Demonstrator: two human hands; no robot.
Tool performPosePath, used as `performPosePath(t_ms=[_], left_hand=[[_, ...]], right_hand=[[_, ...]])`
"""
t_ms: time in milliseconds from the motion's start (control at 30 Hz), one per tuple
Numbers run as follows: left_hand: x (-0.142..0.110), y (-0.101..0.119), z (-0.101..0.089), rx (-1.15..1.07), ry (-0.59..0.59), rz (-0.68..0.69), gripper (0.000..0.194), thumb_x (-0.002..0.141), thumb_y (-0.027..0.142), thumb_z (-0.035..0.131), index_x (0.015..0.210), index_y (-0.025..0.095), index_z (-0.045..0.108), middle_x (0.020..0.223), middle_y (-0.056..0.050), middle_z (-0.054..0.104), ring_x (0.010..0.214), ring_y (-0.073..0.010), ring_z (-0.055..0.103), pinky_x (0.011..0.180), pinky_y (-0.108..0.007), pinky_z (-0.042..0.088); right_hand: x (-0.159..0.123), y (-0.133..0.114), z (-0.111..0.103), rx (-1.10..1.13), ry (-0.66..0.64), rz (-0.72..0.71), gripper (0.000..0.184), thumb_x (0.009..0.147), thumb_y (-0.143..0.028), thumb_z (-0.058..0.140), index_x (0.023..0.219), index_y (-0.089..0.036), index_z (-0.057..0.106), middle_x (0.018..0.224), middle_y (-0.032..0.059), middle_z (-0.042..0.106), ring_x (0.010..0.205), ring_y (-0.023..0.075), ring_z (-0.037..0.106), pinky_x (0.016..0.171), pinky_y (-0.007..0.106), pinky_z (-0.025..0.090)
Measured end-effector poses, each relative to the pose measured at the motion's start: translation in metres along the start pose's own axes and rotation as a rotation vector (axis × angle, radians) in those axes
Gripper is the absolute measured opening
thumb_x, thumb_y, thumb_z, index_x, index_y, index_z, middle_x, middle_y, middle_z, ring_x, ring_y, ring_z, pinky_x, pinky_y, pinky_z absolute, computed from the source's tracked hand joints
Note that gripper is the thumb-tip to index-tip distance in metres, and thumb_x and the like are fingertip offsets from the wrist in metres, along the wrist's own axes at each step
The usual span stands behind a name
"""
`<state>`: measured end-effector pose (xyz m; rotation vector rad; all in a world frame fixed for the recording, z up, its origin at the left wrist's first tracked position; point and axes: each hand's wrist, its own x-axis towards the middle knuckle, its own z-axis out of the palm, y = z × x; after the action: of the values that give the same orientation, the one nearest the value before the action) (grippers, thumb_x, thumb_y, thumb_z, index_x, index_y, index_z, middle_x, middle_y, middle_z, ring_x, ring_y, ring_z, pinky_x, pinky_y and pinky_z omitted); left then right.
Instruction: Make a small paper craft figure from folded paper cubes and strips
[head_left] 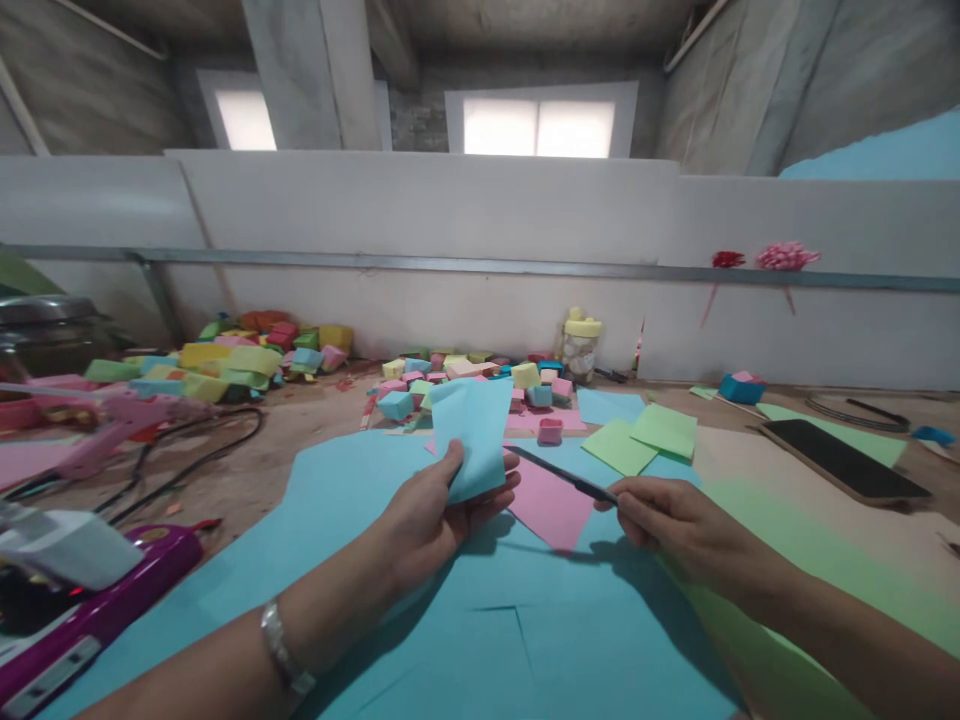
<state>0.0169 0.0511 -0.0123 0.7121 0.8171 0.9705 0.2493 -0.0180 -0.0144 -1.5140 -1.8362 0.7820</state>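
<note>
Purple power strip [127, 600]: close to the camera at lower left, with a white plug [84, 548] on it, left of the big blue sheet [337, 490].
Silver bracelet [277, 640]: round the left wrist.
Left hand [427, 510]: palm turned up, thumb lapped over the front of the blue paper piece and fingers behind it, closed enough to pinch it, the fingertips reaching out past its right edge.
Blue paper piece [474, 430]: raised above the big sheet, long axis near upright with a slight lean, its face towards the camera.
Dark slim tool [559, 473]: right of the paper piece, long axis slanting up from the right fingers to a tip just beside the left fingertips; whether they touch, I cannot tell.
Pink sheet [553, 510]: below the tool.
Right hand [667, 510]: thumb and fingers closed on the tool's near end; the left is nearer its tip.
Phone [844, 460]: lying flat, well right of the right hand.
</note>
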Motion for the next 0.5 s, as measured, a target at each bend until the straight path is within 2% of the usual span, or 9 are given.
performPosePath(t_ms=[133, 267, 367, 433, 500], left_hand=[[0.0012, -0.0018, -0.0005, 0.036, 0.035, -0.002, 0.036, 0.086, 0.036, 0.047, 0.101, 0.004, 0.054, 0.102, -0.021, 0.064, 0.08, -0.0236, 0.066, 0.071, -0.034, 0.057], [0.0017, -0.0043, -0.001, 0.104, 0.054, 0.053, 0.027, 0.086, 0.039, 0.047, 0.095, 0.013, 0.052, 0.082, -0.008, 0.065, 0.058, -0.0121, 0.06, 0.051, -0.022, 0.051], [-0.0013, -0.0053, -0.001, 0.218, 0.003, 0.093, 0.029, 0.083, 0.045, 0.05, 0.085, 0.016, 0.052, 0.068, -0.001, 0.06, 0.052, -0.0098, 0.054, 0.047, -0.02, 0.047], [-0.0047, -0.0057, -0.0009, 0.34, -0.047, 0.105, 0.029, 0.078, 0.045, 0.056, 0.081, 0.016, 0.054, 0.07, -0.002, 0.061, 0.058, -0.0122, 0.057, 0.052, -0.022, 0.048], [-0.0074, -0.0057, -0.0015, 0.495, -0.065, 0.126, 0.028, 0.073, 0.041, 0.063, 0.083, 0.016, 0.057, 0.075, -0.004, 0.063, 0.065, -0.0168, 0.06, 0.058, -0.027, 0.05]], right_hand=[[-0.0009, 0.0019, 0.0003, -0.014, -0.036, -0.017, 0.041, 0.089, -0.036, 0.038, 0.054, -0.017, 0.047, 0.056, -0.0026, 0.041, 0.051, 0.0095, 0.033, 0.051, 0.024, 0.028], [-0.0036, -0.0012, 0.0002, -0.01, -0.079, 0.011, 0.04, 0.089, -0.037, 0.04, 0.059, -0.015, 0.056, 0.058, -0.0017, 0.044, 0.048, 0.0082, 0.032, 0.046, 0.024, 0.025], [-0.0049, -0.004, 0.0002, -0.001, -0.092, 0.039, 0.039, 0.088, -0.036, 0.04, 0.062, -0.015, 0.06, 0.056, -0.0016, 0.046, 0.047, 0.0077, 0.031, 0.044, 0.023, 0.024], [-0.0051, -0.0048, -0.0004, 0.016, -0.092, 0.061, 0.03, 0.087, -0.033, 0.043, 0.076, -0.015, 0.065, 0.06, -0.0002, 0.053, 0.049, 0.0081, 0.035, 0.045, 0.022, 0.027], [-0.0048, -0.004, -0.0021, 0.033, -0.097, 0.069, 0.024, 0.085, -0.03, 0.048, 0.099, -0.018, 0.064, 0.065, 0.0004, 0.057, 0.053, 0.0094, 0.04, 0.048, 0.021, 0.03]])
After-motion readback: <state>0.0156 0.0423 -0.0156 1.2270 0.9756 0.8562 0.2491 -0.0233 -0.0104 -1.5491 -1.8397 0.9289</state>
